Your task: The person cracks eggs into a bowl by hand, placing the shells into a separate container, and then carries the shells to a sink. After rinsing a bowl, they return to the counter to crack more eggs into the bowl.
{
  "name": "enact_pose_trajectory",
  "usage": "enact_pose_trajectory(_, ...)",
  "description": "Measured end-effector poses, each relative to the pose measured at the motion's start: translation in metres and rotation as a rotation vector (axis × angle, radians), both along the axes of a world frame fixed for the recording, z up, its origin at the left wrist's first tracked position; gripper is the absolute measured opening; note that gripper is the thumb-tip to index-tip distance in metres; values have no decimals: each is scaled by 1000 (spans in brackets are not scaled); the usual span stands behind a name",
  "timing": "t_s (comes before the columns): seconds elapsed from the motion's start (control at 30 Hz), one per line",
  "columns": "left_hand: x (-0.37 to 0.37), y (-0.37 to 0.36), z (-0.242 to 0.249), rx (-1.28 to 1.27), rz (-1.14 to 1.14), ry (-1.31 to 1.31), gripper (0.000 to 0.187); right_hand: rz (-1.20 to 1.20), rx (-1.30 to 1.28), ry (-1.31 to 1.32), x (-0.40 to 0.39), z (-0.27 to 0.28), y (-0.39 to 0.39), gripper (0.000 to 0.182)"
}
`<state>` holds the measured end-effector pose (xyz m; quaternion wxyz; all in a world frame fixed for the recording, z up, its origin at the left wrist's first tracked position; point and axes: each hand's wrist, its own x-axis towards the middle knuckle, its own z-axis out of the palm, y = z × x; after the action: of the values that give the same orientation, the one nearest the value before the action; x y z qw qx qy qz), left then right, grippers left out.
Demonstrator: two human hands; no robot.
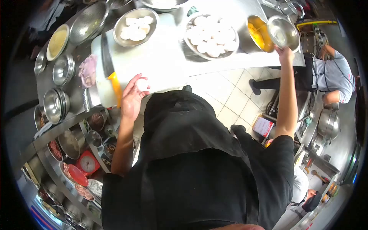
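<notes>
A white egg (pixel 142 84) sits in the fingers of my left hand (pixel 132 100), near the front edge of the white cutting board (pixel 165 63). My right hand (pixel 285 56) grips the rim of a small metal bowl (pixel 293 35), tilted against a deeper metal container (pixel 256 19). Clear liquid shows inside the small bowl. Orange-yellow egg yolks (pixel 256 34) lie in the deeper container. Left of it, a perforated metal colander (pixel 188 43) holds several white eggs (pixel 211 34). Another metal bowl (pixel 154 20) on the board contains several white pieces that look like eggs or shells.
A knife with a yellow handle (pixel 116 87) lies along the board's left side, beside a pinkish cloth (pixel 88 71). Stacked metal bowls (pixel 55 105) stand farther left. Shelves below hold food containers and a red scale (pixel 87 164). A person in grey (pixel 333 71) works at the right.
</notes>
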<state>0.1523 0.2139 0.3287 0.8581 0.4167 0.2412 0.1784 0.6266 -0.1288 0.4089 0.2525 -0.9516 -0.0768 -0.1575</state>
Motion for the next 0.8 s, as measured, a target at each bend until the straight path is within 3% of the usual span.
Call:
enact_pose_trajectory(0.17, -60, 28, -6, -19, 82, -14, 32, 151, -30, 434, -31, -10, 6, 22)
enact_pose_trajectory(0.23, -74, 36, -3, -26, 125, -24, 33, 361, -138, 392, -30, -66, -13, 21)
enact_pose_trajectory(0.3, -79, 43, 7, -12, 139, -23, 35, 425, -440, 498, -135, -28, 55, 22)
enact_pose_trajectory(0.33, -78, 46, 12, 3, 141, -35, 36, 405, 215, 850, -163, -48, 74, 16)
enact_pose_trajectory(0.37, -76, 49, 15, 7, 138, -30, 36, 237, 885, 1112, -190, -68, 94, 15)
enact_pose_trajectory(0.4, -73, 53, 18, 46, 110, -56, 38, 243, 947, 1206, -223, -70, 122, 16)
enact_pose_trajectory(0.47, -64, 56, 26, 95, 80, -75, 39, 361, 779, 1298, -279, -70, 173, 21)
enact_pose_trajectory(0.57, -41, 52, 39, 137, 83, -66, 40, 526, 858, 1401, -301, -101, 207, 30)
enact_pose_trajectory(0.63, -24, 44, 43, 259, 47, -33, 40, 542, 936, 1432, -306, -105, 215, 44)
enact_pose_trajectory(0.73, 3, 15, 48, 342, -83, 46, 43, 508, 834, 1472, -308, -94, 181, 72)
enact_pose_trajectory(0.77, 20, 0, 49, 387, -185, 103, 45, 552, 920, 1511, -306, -90, 164, 71)
enact_pose_trajectory(0.8, 38, -20, 39, 455, -206, -45, 52, 540, 1163, 1579, -304, -80, 154, 68)
